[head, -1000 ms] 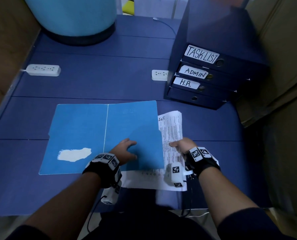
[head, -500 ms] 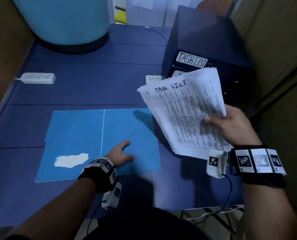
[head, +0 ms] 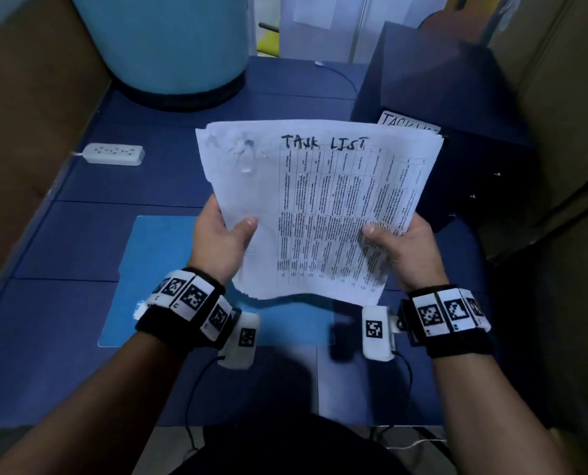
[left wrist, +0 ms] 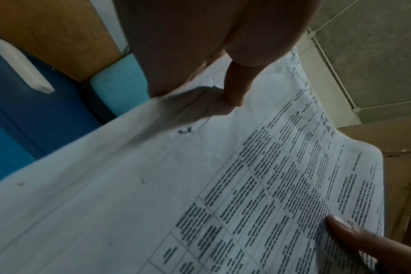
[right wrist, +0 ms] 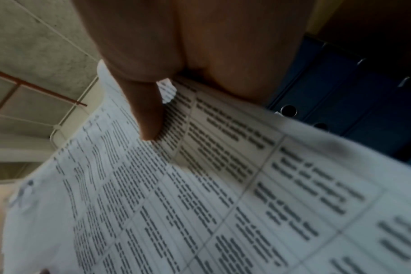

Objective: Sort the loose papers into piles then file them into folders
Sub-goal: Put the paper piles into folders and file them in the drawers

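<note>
A stack of white papers (head: 320,207) headed "TASK LIST", printed with a table, is held up in the air over the desk. My left hand (head: 222,234) grips its left edge, thumb on the front sheet. My right hand (head: 397,246) grips the right edge the same way. The wrist views show the papers (left wrist: 200,185) (right wrist: 223,194) close up with each thumb pressed on the print. An open light blue folder (head: 159,269) lies flat on the desk below, partly hidden by the papers and my left wrist.
A dark blue file box (head: 457,138) with a "TASKLIST" label (head: 405,122) stands at the right. A white power strip (head: 113,154) lies at the left, a large light blue drum (head: 172,46) at the back. The desk (head: 63,354) is dark blue.
My right hand lifted the papers off the desk and brought them to the middle. My left hand left the folder and took hold of the stack's left edge.
</note>
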A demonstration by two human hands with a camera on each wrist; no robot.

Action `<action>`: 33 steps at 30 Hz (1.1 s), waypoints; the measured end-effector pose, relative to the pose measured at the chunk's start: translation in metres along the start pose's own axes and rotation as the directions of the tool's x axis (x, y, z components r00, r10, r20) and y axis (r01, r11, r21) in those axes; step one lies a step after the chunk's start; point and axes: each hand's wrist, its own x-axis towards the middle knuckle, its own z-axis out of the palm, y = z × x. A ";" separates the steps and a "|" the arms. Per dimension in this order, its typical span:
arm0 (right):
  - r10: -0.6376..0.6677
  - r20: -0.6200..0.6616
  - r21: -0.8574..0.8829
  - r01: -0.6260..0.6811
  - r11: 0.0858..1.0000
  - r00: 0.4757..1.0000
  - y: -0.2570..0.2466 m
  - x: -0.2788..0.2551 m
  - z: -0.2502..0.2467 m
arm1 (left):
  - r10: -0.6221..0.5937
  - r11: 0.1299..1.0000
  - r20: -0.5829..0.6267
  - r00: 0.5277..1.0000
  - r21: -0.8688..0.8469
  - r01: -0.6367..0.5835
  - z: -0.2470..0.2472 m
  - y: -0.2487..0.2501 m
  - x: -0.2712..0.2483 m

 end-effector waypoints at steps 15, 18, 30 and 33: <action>0.228 -0.001 -0.020 -0.228 0.973 0.974 0.087 -0.005 0.029 | -0.181 0.945 0.017 0.983 0.281 0.169 -0.013 -0.079 -0.022; 0.272 0.043 -0.145 -0.264 0.954 0.961 0.100 -0.012 0.027 | -0.213 0.922 0.000 0.977 0.330 0.202 -0.010 -0.080 -0.027; 0.404 -0.013 -0.210 -0.397 0.893 0.915 0.116 -0.007 0.045 | -0.380 0.742 -0.116 0.918 0.554 0.377 -0.025 -0.098 -0.008; 0.424 -0.049 -0.225 -0.424 0.877 0.904 0.124 -0.006 0.057 | -0.436 0.724 -0.046 0.899 0.576 0.381 -0.035 -0.105 -0.009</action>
